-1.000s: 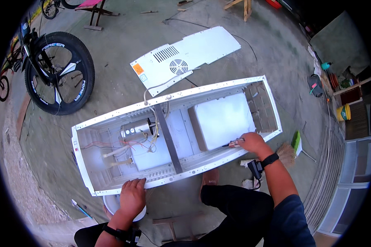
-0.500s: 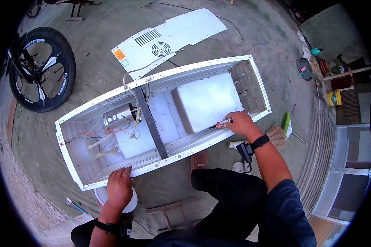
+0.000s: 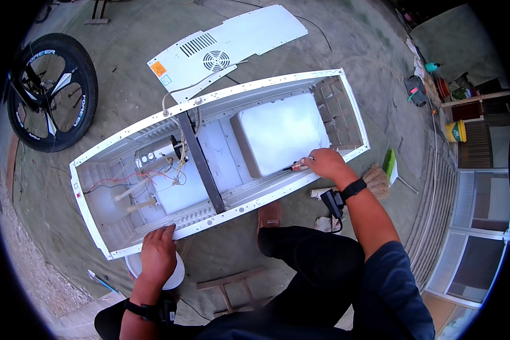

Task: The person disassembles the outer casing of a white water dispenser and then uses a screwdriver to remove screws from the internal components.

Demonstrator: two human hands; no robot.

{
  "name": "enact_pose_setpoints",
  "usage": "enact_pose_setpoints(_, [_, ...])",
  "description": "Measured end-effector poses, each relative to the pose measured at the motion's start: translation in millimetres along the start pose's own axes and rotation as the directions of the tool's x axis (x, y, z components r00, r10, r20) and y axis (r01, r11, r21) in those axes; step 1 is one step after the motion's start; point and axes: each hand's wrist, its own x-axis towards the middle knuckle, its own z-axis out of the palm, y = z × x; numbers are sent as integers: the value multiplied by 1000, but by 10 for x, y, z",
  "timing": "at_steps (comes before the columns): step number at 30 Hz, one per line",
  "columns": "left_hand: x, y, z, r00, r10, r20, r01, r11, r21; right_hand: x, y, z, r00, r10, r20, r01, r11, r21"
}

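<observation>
A long white metal cabinet (image 3: 221,220) lies with its open side up, a dark crossbar (image 3: 200,163) spanning its middle. In its right half sits a white box-shaped tank or block (image 3: 280,133). My right hand (image 3: 327,163) reaches over the near rim, closed around a small tool (image 3: 301,164) with a pale and reddish handle and a dark tip; its kind is unclear. The tip is by the block's near right edge. My left hand (image 3: 157,256) hooks its fingers over the near left rim. A silver cylindrical part (image 3: 156,157) with loose wires and tubes occupies the left half.
Beyond the cabinet lies a white vented panel (image 3: 249,39). A bicycle wheel (image 3: 85,73) stands at the left. Below my left hand is a white bucket (image 3: 174,275), near a wooden stool (image 3: 229,282). A straw broom (image 3: 375,182) and green dustpan (image 3: 389,163) lie to the right.
The whole view has shifted slightly, so everything sits a little further up and left. My right hand stays at the block's near edge with the tool; my left hand stays on the rim.
</observation>
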Motion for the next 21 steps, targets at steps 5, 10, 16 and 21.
enact_pose_setpoints(5, [-16,-8,-15,1000,-9,8,9,1000,0,-47,-29,22,961,-197,-195,201,980,0])
enact_pose_setpoints(10, [-17,5,-37,999,-21,30,22,1000,-20,1,-55,30,993,-59,-105,58,998,-11])
enact_pose_setpoints(16, [-13,-2,-39,999,-27,40,28,999,-20,-40,-10,46,970,-157,-185,154,988,-30])
enact_pose_setpoints(21, [7,10,-46,1000,-5,26,6,1000,-30,-53,-37,4,999,-10,-34,11,1000,28])
